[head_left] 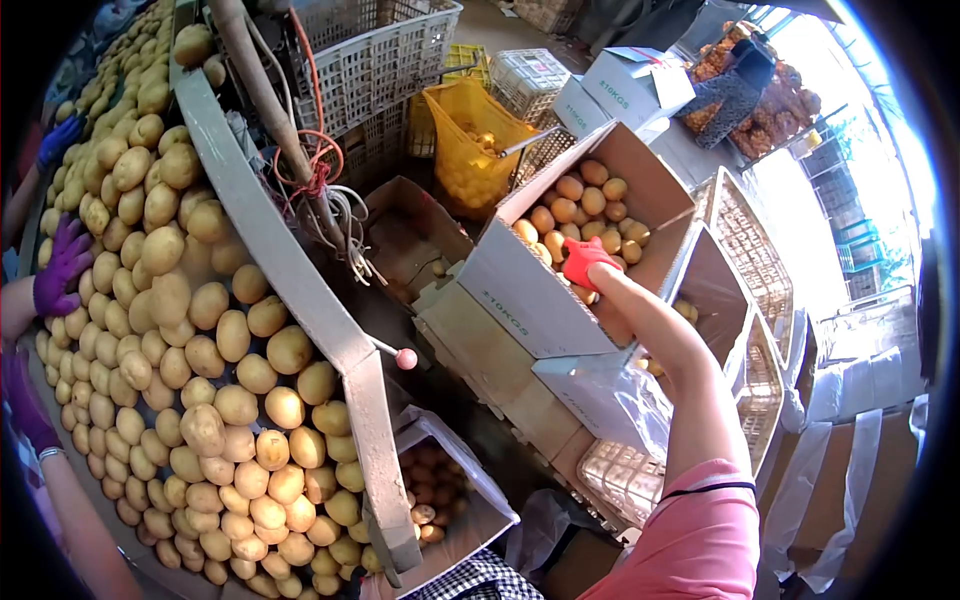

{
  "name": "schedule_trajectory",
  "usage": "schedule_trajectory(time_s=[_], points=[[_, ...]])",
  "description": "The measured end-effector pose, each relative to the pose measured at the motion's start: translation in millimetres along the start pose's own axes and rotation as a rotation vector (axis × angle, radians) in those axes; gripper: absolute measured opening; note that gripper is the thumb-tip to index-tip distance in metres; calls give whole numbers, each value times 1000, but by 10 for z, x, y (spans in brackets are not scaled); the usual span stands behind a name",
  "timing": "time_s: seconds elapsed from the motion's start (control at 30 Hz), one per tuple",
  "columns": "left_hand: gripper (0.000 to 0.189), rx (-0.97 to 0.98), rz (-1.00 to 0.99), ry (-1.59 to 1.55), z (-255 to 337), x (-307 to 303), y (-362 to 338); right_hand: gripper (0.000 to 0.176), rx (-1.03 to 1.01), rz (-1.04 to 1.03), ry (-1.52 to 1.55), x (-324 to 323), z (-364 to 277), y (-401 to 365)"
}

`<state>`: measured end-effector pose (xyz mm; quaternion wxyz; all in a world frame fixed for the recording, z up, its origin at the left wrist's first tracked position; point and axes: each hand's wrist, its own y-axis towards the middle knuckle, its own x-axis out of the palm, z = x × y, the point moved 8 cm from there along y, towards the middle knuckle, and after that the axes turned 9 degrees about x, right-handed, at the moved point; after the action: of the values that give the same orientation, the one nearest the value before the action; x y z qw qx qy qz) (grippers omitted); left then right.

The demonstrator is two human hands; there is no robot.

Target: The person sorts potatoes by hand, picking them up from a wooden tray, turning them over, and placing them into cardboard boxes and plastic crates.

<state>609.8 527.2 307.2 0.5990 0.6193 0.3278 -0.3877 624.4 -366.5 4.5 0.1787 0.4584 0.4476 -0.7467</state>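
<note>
My right hand [588, 262], in a red glove, reaches into an open cardboard box [510, 290] on the right. Its fingers look apart and rest on the potatoes [592, 203] inside, with no potato clearly gripped. My left hand is not in view. On the left, a large sloping table with a grey metal rim [270, 235] carries a thick layer of potatoes [203, 430]. Below the rim's near end stands a lined box [465, 540] with darker potatoes in it.
Co-workers' gloved hands, purple [63, 268] and blue [60, 140], are at the table's far left. A pole [265, 90] with cables rises beside the rim. Behind are a yellow bag [470, 150], crates [385, 60] and white boxes [625, 90]. A person [735, 90] bends at back right.
</note>
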Motion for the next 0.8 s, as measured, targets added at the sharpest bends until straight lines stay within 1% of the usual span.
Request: schedule_trajectory(time_s=[0.07,0.1,0.13,0.2,0.23,0.27,0.3,0.33,0.37,0.4,0.43,0.47,0.5,0.53,0.57,0.6,0.63,0.67,0.7,0.73,0.77,0.8], points=[[87,10,27,-56,74,2,-6,47,-97,240,381,-508,86,-593],[87,0,53,-111,183,-35,-52,49,-125,257,621,-802,273,-1092],[87,-18,102,-199,422,-129,-145,51,-157,277,866,-1005,461,-1380],[87,-146,123,-484,1082,-98,-767,53,-223,13,1650,-903,1235,-1221],[87,-249,105,-640,1361,-49,-1136,50,-529,500,1048,-1312,1644,-1377],[86,-382,51,-821,1627,75,-1555,50,-568,672,1141,-1462,2253,-1141],[86,-554,-33,-1028,1914,265,-2075,50,-603,854,1212,-1585,2862,-930],[86,-750,-107,-1241,2238,465,-2612,51,-483,728,1595,-1536,3157,-703],[86,-949,-164,-1443,2526,633,-3149,52,-359,649,2014,-1439,3434,-519],[86,-1125,-185,-1623,2775,728,-3575,48,-188,1090,1311,-1633,3429,-998],[86,-1284,-173,-1781,2988,769,-3928,44,-42,1385,545,-1827,3070,-1425],[86,-1414,-139,-1911,3101,799,-4224,46,-352,835,1359,-1541,2730,-1228],[86,-1492,-91,-1985,3197,771,-4450,49,-345,340,2214,-1181,2249,-1253],[86,-1541,-34,-2059,3262,739,-4566,50,-430,88,2044,-957,1467,-1848],[85,-1563,23,-2126,3288,724,-4672,48,-478,-6,1822,-721,720,-2580],[85,-1575,82,-2191,3300,710,-4731,42,-552,-166,1556,-393,121,-3209],[85,-1575,143,-2258,3307,655,-4776,43,-756,73,1162,-62,-326,-3684],[85,-1566,211,-2316,3289,570,-4806,44,-920,133,943,91,-781,-4386],[85,-1540,275,-2396,3319,518,-4753,47,-1083,159,843,389,-1154,-4830],[85,-1509,343,-2466,3346,471,-4693,49,-1233,394,658,602,-1478,-5249],[85,-1484,408,-2511,3359,441,-4648,53,-1263,395,682,869,-1757,-5503],[71,-1413,505,-2541,3342,368,-4558,61,-1213,304,682,1220,-1987,-5654]])
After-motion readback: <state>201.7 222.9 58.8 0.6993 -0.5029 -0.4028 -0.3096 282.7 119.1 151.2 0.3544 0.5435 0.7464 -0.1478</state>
